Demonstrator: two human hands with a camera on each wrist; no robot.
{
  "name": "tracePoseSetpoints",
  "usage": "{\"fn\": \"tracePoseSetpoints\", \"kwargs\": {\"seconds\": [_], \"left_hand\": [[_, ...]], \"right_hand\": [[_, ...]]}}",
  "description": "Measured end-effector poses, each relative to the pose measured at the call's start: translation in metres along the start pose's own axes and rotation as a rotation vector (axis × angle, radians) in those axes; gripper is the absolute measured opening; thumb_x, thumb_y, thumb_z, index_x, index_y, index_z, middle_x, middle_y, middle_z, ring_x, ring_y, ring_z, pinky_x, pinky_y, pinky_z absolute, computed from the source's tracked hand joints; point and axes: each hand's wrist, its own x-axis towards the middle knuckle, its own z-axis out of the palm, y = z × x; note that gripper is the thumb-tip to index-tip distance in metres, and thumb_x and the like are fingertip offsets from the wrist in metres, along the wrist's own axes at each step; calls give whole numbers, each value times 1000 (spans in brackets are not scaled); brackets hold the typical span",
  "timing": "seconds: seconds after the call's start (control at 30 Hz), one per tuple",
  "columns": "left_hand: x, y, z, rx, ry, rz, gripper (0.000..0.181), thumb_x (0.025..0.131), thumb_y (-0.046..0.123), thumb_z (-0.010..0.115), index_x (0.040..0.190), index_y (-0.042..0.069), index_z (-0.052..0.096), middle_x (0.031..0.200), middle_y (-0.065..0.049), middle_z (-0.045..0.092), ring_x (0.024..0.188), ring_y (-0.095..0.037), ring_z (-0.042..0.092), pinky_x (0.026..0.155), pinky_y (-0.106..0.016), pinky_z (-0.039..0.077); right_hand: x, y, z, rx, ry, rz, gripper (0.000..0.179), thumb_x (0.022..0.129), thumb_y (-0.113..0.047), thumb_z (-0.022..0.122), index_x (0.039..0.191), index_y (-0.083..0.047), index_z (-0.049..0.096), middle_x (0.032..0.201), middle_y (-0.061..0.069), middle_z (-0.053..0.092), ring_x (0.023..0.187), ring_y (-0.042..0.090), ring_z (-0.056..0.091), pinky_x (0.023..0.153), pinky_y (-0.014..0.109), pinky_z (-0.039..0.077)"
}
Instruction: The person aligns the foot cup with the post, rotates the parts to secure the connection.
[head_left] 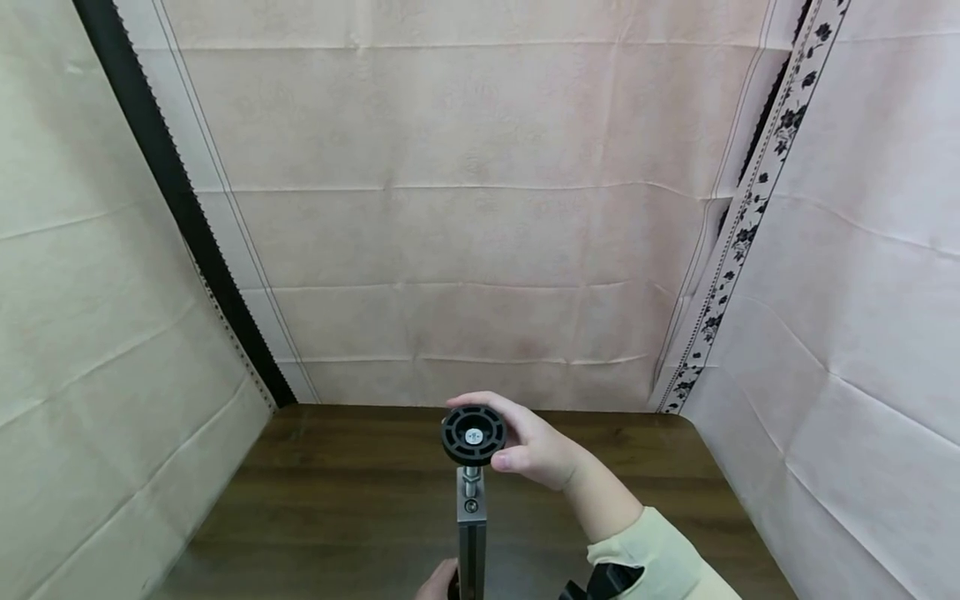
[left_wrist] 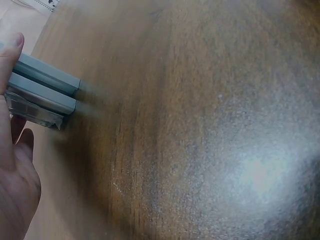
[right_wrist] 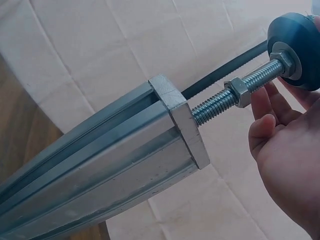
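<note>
"While we look down from the head view, how does the metal bar (head_left: pixel 472 542) lie to the fingers?"

"Roughly upright, as we read it; exact tilt we cannot tell. Black pad (head_left: pixel 473 436) at its top end, face toward the head camera. The right hand (head_left: pixel 536 446) has it: thumb at the near rim, index finger round the far side. Fingers set no wider than the pad, so we note a hold."

"And between pad and bar?"

"Threaded rod (right_wrist: pixel 215 107), clearest from the right wrist. Leaves the end plate (right_wrist: pixel 181 121) and runs out to the pad along the bar's long axis. Nut (right_wrist: pixel 241 92) partway up, right fingertips just beside it; touching or not, we cannot tell."

"Left hand (head_left: pixel 438 581)?"

"Lower down, fingers curled round the bar. Bar's far end is over the bench (head_left: pixel 360 500); we cannot tell whether it touches."

"Nearer hand to the pad?"

"Right, already touching; left well apart. We judge the telling relation to be that one line: bar, rod, pad, with a hand toward either end."
</note>
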Motion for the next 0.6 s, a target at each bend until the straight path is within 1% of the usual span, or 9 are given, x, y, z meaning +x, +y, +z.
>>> {"fn": "tracePoseSetpoints", "kwargs": {"seconds": [0.07, 0.2, 0.4, 0.6], "left_hand": [[1, 0, 0, 7, 0, 6, 45, 82, 36, 71, 114, 7, 57, 107, 0, 52, 90, -4, 49, 70, -27, 44], [3, -1, 0, -8, -14, -18, 47, 81, 35, 72, 116, 7, 57, 109, -1, 51, 91, -5, 49, 72, -27, 44], [4, -2, -2, -43, -46, -17, 47, 83, 33, 71, 117, 5, 56, 111, -4, 51, 93, -7, 49, 72, -29, 44], [5, -2, -4, -38, -55, -41, 49, 82, 35, 71, 117, 5, 56, 112, -4, 51, 94, -10, 49, 73, -30, 44]], "right_hand": [[0, 0, 0, 10, 9, 0, 81, 84, -39, 68, 133, 12, 28, 117, 6, 53, 101, 13, 56, 86, 28, 45], [-1, 0, 1, 22, 31, 2, 74, 84, -32, 69, 129, 11, 30, 116, 6, 53, 98, 13, 57, 85, 27, 45], [-2, 0, 3, 15, 66, 25, 74, 83, -33, 72, 128, 9, 31, 115, 5, 54, 96, 12, 57, 82, 26, 46], [-5, 0, 6, -18, 126, 57, 69, 82, -27, 72, 127, 7, 31, 114, 6, 53, 93, 11, 57, 79, 24, 47]]}}
